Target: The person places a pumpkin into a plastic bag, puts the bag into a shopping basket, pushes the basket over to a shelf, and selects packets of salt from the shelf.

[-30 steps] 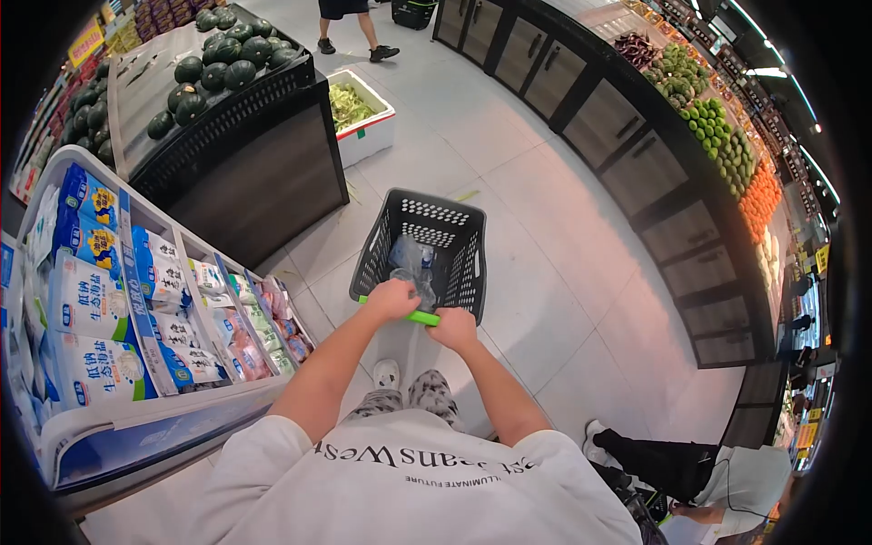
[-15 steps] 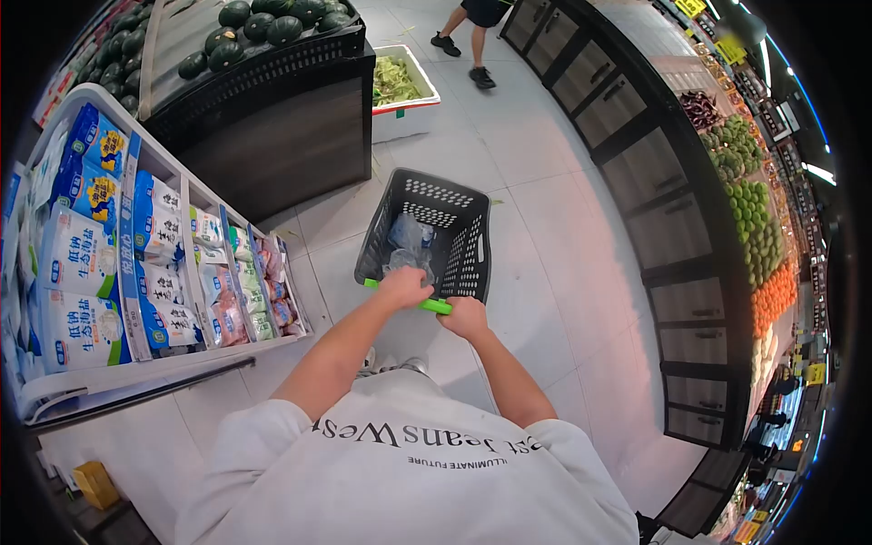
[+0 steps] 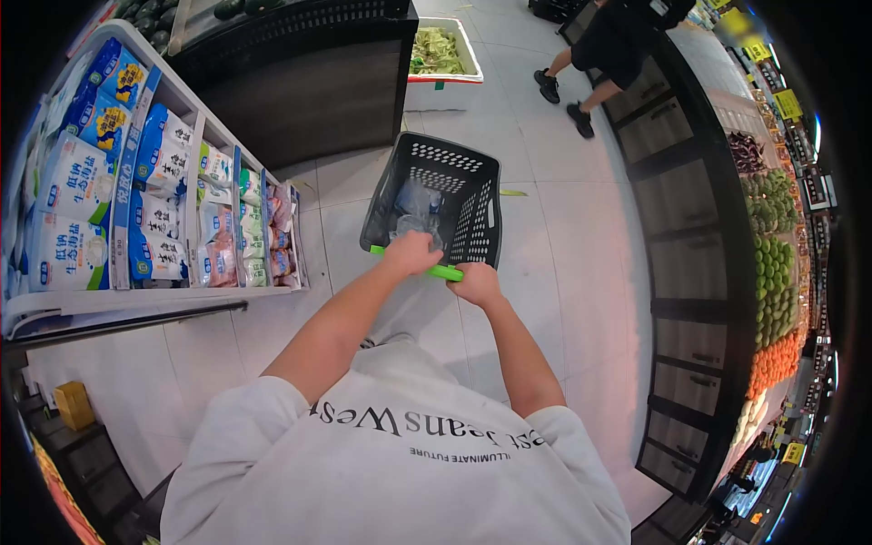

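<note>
Ahead of me stands a black shopping basket point(image 3: 477, 204) with perforated walls, tilted toward my body. Its bright green handle point(image 3: 442, 272) runs across the near side. My left hand point(image 3: 412, 252) is wrapped round the handle's left part, and my right hand point(image 3: 474, 283) grips its right end. Inside the basket, just beyond my left hand, lies a clear plastic bag point(image 3: 418, 202) with something bluish in it; its contents are hard to make out.
On the left, a white rack point(image 3: 213, 297) holds salt packets point(image 3: 73, 182). Behind it stands a dark display stand point(image 3: 291, 100), with a white box point(image 3: 472, 64) of leafy greens beside it. A person point(image 3: 613, 54) walks at the upper right, near dark cabinets point(image 3: 695, 236) topped with vegetables.
The basket and both hands sit higher in view, still joined at the handle. The person ahead has come nearer and further right. The rack and cabinets have shifted as my view turned.
</note>
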Motion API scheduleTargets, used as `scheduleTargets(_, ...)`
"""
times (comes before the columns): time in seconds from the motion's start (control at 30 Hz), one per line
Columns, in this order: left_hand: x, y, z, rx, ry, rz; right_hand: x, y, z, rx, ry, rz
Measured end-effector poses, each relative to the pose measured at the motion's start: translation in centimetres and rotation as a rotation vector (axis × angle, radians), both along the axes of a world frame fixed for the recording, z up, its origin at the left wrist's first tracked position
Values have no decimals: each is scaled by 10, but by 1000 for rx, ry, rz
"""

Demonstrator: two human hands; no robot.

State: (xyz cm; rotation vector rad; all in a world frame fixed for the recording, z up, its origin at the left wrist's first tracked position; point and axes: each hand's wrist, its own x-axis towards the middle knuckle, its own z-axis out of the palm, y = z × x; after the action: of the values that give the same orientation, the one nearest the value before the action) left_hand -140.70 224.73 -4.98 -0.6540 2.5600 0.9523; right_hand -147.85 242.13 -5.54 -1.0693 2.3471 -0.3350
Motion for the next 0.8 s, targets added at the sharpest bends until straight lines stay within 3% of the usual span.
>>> scheduleTargets(0.27, -4, 17, 2, -68, 63, 147, -24, 5, -8, 9, 11, 88)
scheduleTargets(0.8, -34, 11, -4, -18, -18, 118, -63, -3, -15, -18, 6, 147)
